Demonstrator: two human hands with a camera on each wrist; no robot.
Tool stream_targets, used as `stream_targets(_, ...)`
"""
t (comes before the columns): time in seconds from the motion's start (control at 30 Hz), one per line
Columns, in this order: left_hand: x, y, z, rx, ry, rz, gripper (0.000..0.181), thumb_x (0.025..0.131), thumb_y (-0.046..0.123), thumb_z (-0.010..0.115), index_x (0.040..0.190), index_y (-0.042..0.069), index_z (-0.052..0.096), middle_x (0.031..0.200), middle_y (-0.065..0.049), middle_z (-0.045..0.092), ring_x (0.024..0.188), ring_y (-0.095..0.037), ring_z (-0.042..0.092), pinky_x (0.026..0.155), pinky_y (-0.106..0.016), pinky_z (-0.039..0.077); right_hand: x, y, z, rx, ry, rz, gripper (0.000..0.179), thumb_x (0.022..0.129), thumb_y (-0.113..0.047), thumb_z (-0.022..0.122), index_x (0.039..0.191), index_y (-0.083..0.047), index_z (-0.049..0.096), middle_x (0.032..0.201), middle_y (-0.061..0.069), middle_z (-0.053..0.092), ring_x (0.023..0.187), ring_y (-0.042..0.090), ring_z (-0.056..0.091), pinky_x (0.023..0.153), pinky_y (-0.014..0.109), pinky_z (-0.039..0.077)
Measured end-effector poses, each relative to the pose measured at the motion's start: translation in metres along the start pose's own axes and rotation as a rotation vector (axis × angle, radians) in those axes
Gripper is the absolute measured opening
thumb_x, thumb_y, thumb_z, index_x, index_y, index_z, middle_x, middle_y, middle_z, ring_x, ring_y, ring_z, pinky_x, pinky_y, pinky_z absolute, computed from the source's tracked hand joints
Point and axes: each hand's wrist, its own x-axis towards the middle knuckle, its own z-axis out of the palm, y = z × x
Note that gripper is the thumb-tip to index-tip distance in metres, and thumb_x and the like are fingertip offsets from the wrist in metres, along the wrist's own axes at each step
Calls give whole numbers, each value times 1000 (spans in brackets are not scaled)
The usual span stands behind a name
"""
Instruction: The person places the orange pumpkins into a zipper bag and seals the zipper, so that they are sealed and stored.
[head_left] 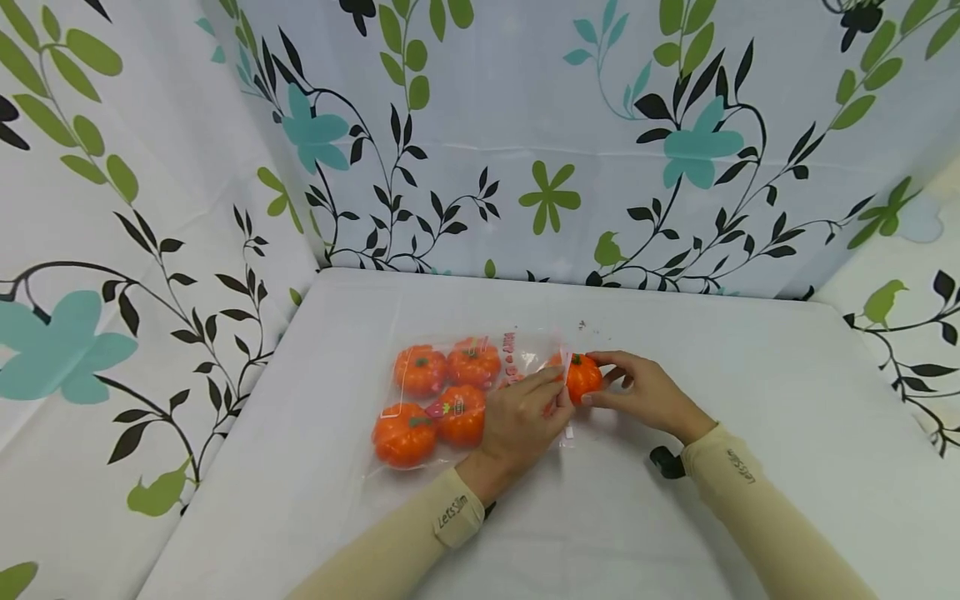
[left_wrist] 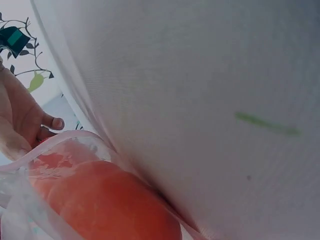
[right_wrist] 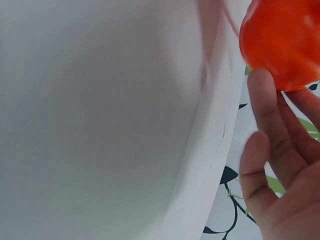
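Note:
A clear plastic bag with pink print lies flat on the table, its mouth toward the right. Several small orange toy pumpkins with green stems sit inside it. My left hand is over the bag near the mouth and pinches its edge. With fingers and thumb, my right hand holds another orange pumpkin right at the bag's mouth. In the right wrist view, fingertips press against this pumpkin. A pumpkin shows through the bag's film in the left wrist view. My left hand hides part of the bag.
The white table extends around the bag on all sides. Behind it hangs a white curtain printed with leaves and flowers, and similar cloth covers the left and right sides. A dark wrist camera sits below my right wrist.

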Motion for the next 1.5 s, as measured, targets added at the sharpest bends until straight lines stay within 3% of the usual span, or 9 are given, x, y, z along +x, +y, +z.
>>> stream_targets(0.23, -2, -1, 1, 0, 15, 11, 11, 79, 9, 78, 88, 2, 81, 102, -10, 76, 91, -17, 75, 78, -20, 56, -2, 2, -2, -15, 121, 0, 65, 78, -43, 85, 133, -15, 65, 126, 0, 67, 95, 18, 63, 84, 43, 48)
stream_targets(0.53, 1, 0, -1, 0, 38, 9, 20, 82, 12, 77, 99, 2, 81, 103, -8, 76, 94, -15, 74, 81, -21, 55, 6, 1, 12, -12, 305, 90, 83, 76, -56, 83, 143, -14, 56, 134, 7, 60, 97, 24, 64, 74, 38, 52)
stream_targets(0.83, 5, 0, 0, 1, 59, 4, 20, 84, 13, 75, 99, 1, 80, 104, -9, 76, 94, -16, 74, 80, -21, 55, 13, -7, 30, -10, 443, 59, 79, 75, -50, 86, 139, -12, 59, 128, 6, 62, 95, 22, 65, 63, 35, 54)
stream_targets(1.2, 6, 1, 3, 5, 61, -31, 16, 79, 10, 80, 93, 2, 82, 105, -9, 76, 93, -14, 74, 77, -19, 56, 16, -17, 36, 21, 372, 51, 71, 78, -36, 87, 138, -10, 59, 132, 8, 59, 90, 24, 69, 65, 33, 59)
stream_targets(1.5, 2, -2, 4, -11, 24, -27, 19, 80, 11, 81, 97, 1, 81, 107, -10, 75, 96, -17, 74, 80, -19, 55, 18, -16, 34, 30, 202, -32, 76, 88, -22, 79, 155, -14, 43, 147, 10, 48, 96, 24, 67, 80, 39, 59)
